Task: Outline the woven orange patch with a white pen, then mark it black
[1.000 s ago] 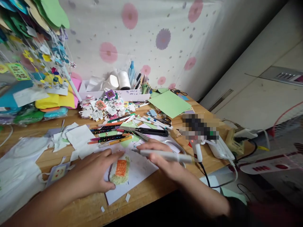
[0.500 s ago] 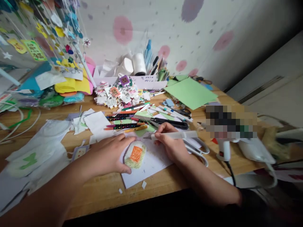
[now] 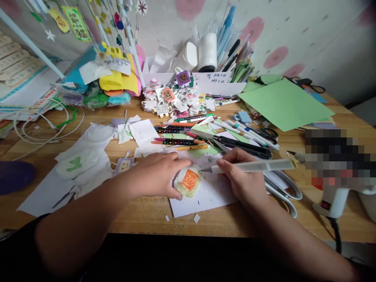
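Observation:
My left hand (image 3: 160, 174) grips a small rounded craft piece (image 3: 182, 190) by its left side, thumb below and fingers above. The piece has a white-and-green dotted surface with an orange square in its middle. In my right hand (image 3: 243, 176) is a marker pen (image 3: 267, 166) with a pale, translucent barrel. Its tip points left and lies close by the piece's right edge; whether it touches, I cannot tell. Beneath both is a white sheet of paper (image 3: 188, 207) with small ink marks.
Behind my hands lie patterned pens (image 3: 176, 141), a black-handled cutter (image 3: 243, 147) and white markers (image 3: 249, 131). Small paper cutouts (image 3: 176, 100) are heaped farther back. Green card (image 3: 284, 103) lies back right, near a white corded tool (image 3: 331, 199). White paper scraps (image 3: 96, 145) spread left.
The view has turned left and down, so everything sits farther right in it. Both hands keep their hold, and the marker's tip remains beside the piece.

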The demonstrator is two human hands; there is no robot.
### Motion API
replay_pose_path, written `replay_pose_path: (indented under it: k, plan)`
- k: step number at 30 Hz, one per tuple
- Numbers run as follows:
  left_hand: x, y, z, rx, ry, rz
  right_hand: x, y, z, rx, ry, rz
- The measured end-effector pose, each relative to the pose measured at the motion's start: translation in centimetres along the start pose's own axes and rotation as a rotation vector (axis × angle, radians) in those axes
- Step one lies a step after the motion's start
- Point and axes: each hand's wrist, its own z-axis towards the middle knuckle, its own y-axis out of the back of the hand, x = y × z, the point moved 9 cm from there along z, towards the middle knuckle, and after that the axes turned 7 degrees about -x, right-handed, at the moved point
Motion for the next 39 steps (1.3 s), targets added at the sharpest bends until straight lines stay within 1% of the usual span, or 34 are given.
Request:
replay_pose_path:
  k: [5, 8, 10, 12, 15, 18, 25, 29, 34, 39]
  plan:
    - [0.3, 0.1, 0.0, -0.031, 0.01, -0.007, 1.0, -1.0, 0.0, 0.073, 0.079, -0.048]
    - [0.8, -0.3, 0.2, -0.04, 0.024, -0.028, 0.9, -1.2, 0.2, 0.109, 0.05, -0.025]
    - [1.0, -0.4, 0.3, -0.043, 0.026, -0.043, 0.7, -1.0, 0.3, 0.092, 0.025, -0.008]
    - [1.1, -0.5, 0.3, -0.047, 0.034, -0.048, 0.8, -0.8, 0.4, 0.086, 0.028, -0.01]
    - [1.3, -0.6, 0.3, -0.045, 0.044, -0.039, 0.9, -1.1, 0.3, 0.118, 0.029, 0.005]
    - [1.3, -0.5, 0.3, -0.047, 0.038, -0.03, 0.9, -1.2, 0.3, 0.122, 0.018, 0.028]
    - [1.1, -0.3, 0.4, -0.051, 0.028, -0.022, 1.1, -1.2, 0.4, 0.133, 0.012, 0.007]
    - [0.7, -0.1, 0.2, -0.026, 0.037, -0.012, 0.8, -1.2, 0.3, 0.138, 0.006, 0.0]
    - [0.0, 0.1, 0.1, -0.018, -0.003, 0.014, 0.7, -1.1, 0.0, 0.143, 0.03, -0.051]
    - [0.0, 0.0, 0.0, -0.022, -0.025, 0.039, 0.7, -1.0, -0.1, 0.135, 0.03, -0.079]
